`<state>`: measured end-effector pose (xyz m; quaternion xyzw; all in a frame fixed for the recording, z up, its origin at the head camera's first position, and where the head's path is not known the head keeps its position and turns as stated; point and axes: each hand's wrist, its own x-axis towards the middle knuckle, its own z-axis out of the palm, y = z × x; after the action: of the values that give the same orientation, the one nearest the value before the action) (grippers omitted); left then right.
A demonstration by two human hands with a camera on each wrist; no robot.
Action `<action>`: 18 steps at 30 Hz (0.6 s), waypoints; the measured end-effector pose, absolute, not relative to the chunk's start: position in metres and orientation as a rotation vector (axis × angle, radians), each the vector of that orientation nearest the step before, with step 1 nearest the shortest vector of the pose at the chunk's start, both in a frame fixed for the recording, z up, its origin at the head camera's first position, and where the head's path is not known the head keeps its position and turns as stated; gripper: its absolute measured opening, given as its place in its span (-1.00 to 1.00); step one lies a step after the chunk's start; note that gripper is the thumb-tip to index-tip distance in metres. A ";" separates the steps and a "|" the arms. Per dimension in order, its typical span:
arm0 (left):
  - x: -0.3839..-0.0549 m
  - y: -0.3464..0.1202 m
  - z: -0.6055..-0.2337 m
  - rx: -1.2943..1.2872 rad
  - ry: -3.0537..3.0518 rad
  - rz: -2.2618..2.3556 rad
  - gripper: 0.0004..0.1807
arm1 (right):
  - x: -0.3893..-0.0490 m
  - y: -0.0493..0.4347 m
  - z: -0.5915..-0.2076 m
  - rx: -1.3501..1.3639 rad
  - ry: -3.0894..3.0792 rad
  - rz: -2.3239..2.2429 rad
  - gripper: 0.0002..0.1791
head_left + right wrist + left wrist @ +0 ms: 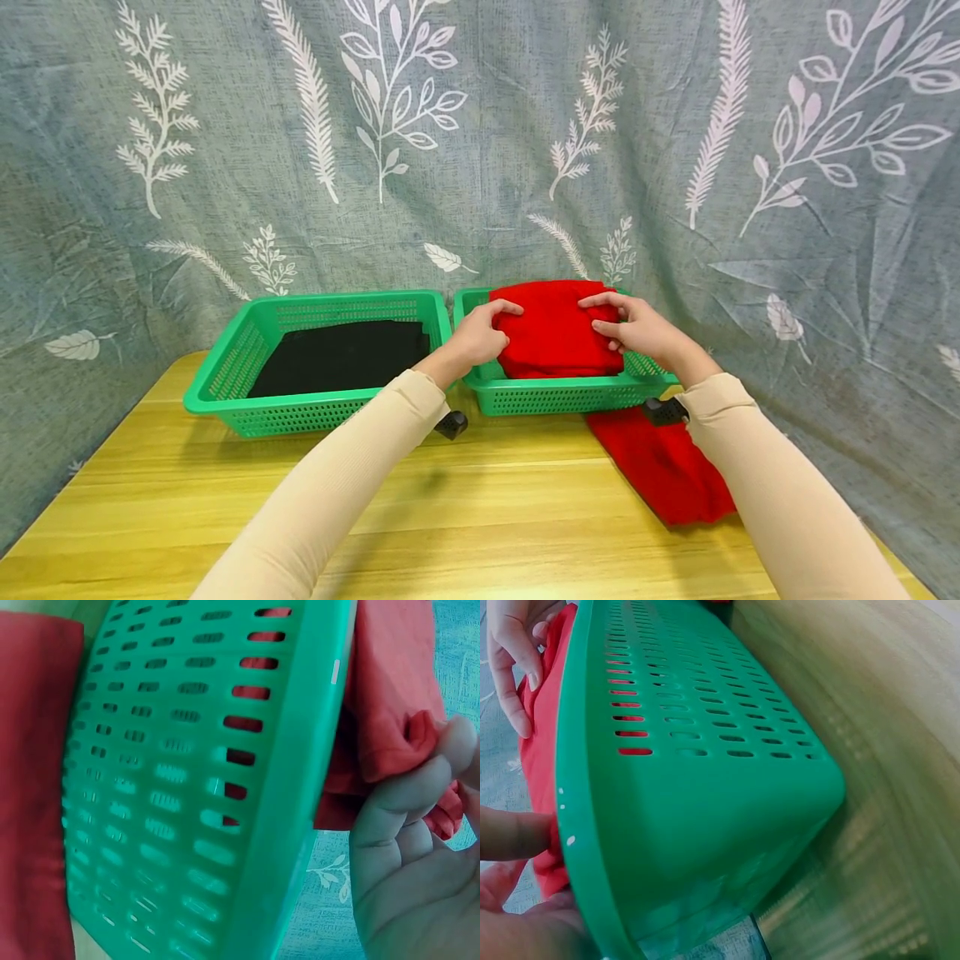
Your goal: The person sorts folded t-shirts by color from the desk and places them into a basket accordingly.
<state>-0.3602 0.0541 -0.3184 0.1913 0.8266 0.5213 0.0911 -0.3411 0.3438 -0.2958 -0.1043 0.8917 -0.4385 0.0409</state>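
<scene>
A folded red cloth (558,333) lies in the right green basket (570,398), rising above its rim. At the cloth's left edge, my left hand (476,335) pinches it between finger and thumb, the index finger lying over the top. My right hand (645,329) grips the opposite edge. The right wrist view shows the fingers of that hand (420,832) curled about a fold of the cloth (394,697). Whether the cloth rests fully on the basket's bottom is hidden by the basket wall (697,795).
Beside it on the left stands another green basket (300,417) holding folded black cloth (341,357). A second red cloth (667,471) lies on the wooden table (480,508), partly under my right forearm. A grey-green curtain (495,150) with white leaf patterns hangs behind.
</scene>
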 end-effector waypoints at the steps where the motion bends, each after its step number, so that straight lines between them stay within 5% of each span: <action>1: -0.361 0.054 -0.318 0.559 2.463 1.539 -0.34 | -0.341 0.344 -0.296 -0.305 2.734 -1.327 -0.45; 7: -0.358 0.057 -0.314 0.493 2.498 1.474 -0.26 | -0.343 0.349 -0.296 -0.169 2.878 -1.092 -0.47; 18: -0.342 0.058 -0.314 0.547 2.457 1.469 -0.49 | -0.335 0.353 -0.295 -0.189 2.894 -1.018 -0.50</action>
<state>-0.3415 0.0576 -0.3141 0.1865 0.8376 0.5008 0.1134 -0.3349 0.3528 -0.2950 -0.0615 0.9410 -0.3311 0.0341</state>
